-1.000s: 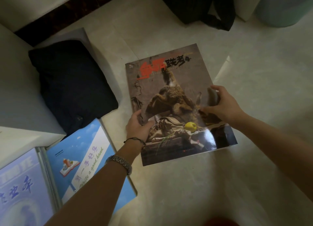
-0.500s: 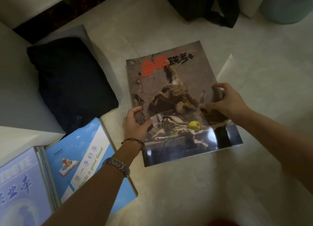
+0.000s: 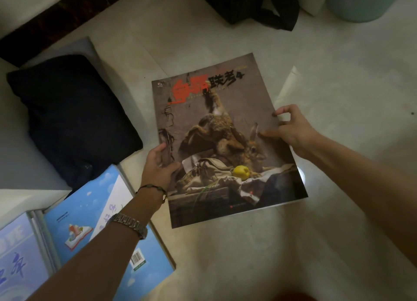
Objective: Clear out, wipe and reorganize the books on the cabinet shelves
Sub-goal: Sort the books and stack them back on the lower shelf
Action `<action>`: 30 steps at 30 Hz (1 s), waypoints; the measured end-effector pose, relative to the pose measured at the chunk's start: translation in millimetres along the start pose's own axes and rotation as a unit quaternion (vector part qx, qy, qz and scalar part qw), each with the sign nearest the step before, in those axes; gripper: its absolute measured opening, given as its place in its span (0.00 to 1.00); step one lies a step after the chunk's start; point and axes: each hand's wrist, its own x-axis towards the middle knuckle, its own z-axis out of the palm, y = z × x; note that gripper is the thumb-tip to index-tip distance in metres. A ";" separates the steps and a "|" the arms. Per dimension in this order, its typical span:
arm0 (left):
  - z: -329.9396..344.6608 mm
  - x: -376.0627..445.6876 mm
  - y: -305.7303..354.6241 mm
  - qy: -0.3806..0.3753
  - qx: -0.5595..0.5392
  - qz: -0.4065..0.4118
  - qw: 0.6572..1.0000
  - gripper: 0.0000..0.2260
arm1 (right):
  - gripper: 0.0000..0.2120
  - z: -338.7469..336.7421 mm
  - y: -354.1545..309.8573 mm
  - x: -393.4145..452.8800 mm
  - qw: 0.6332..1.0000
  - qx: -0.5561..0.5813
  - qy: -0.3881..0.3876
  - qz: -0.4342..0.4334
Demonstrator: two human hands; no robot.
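Below, both hands (image 3: 158,167) (image 3: 291,129) grip the art book (image 3: 225,129) on pale floor tiles (image 3: 338,86).

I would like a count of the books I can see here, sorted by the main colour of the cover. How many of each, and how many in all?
Brown cover: 1, the large art book held at its edges by the left hand and the right hand.
Blue cover: 2, the sky-blue book and the pale blue book at the lower left.
Total: 3 books.
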 end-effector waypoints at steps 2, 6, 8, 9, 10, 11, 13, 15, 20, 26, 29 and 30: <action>-0.8 0.8 -1.5 0.002 -0.004 -0.004 1.000 0.24 | 0.30 0.9 -0.5 0.5 1.000 -0.006 -0.017 -0.010; -2.9 5.2 -4.7 -0.002 -0.010 -0.008 1.000 0.23 | 0.37 8.0 -3.4 -2.9 0.998 -0.038 -0.029 -0.043; -5.7 8.5 -7.0 -0.004 -0.012 -0.006 1.000 0.22 | 0.38 9.3 -3.7 -4.8 0.996 -0.051 -0.018 -0.069; -7.1 9.6 -7.4 -0.005 -0.010 -0.007 1.000 0.22 | 0.39 9.5 -3.9 -5.8 0.995 -0.056 -0.014 -0.082; -8.5 10.8 -7.9 -0.006 -0.009 -0.008 1.000 0.22 | 0.39 9.2 -3.5 -5.9 0.994 -0.057 -0.010 -0.091; -9.4 12.3 -8.0 -0.007 -0.008 -0.011 1.000 0.22 | 0.40 8.7 -3.3 -6.4 0.994 -0.054 -0.005 -0.100; -10.8 14.3 -8.9 -0.007 -0.009 -0.019 1.000 0.21 | 0.40 7.5 -0.5 -7.0 0.993 -0.045 0.002 -0.109; -10.7 14.2 -9.2 -0.005 -0.007 -0.021 1.000 0.20 | 0.39 5.5 5.1 -6.5 0.992 -0.048 0.005 -0.118; -14.7 12.3 -20.4 -0.032 0.031 -0.012 0.999 0.26 | 0.33 2.7 16.2 -6.1 0.992 -0.050 -0.012 -0.118; -15.8 16.2 -21.3 -0.043 0.034 0.003 0.999 0.26 | 0.35 7.9 22.6 -5.6 0.991 -0.030 -0.023 -0.128; -11.9 19.5 -19.5 -0.021 0.000 0.002 1.000 0.23 | 0.37 8.1 24.8 -5.1 0.991 -0.033 -0.019 -0.131; -10.3 19.2 -19.8 -0.021 -0.005 0.002 1.000 0.22 | 0.37 8.4 25.2 -4.6 0.991 -0.035 -0.019 -0.131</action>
